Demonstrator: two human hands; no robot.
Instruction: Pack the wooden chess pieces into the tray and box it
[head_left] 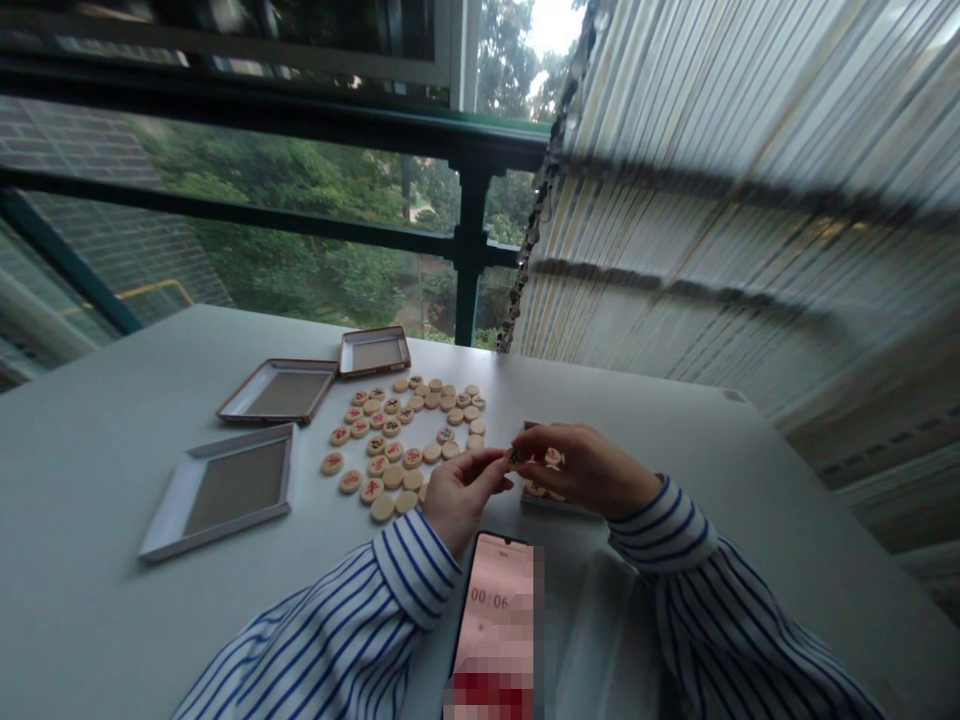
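A round wooden xiangqi piece with a dark character (513, 458) is held between my two hands. My right hand (589, 468) pinches it from the right, with the fingers bent over it. My left hand (459, 495) meets it from the left, thumb and index finger closed at its edge. Under my right hand sits a small open box (559, 507) with several pieces inside, partly hidden by the hand. Left of the hands, many loose xiangqi pieces (412, 458) lie spread on the table, some showing red or black characters, others blank side up.
Three shallow open trays stand to the left: a white one (161, 510), a brown-rimmed one (319, 390) and a smaller one (375, 372) behind. A phone with a timer (491, 630) lies on the white table (360, 620) between my forearms. A window and string curtain (637, 220) border the far side.
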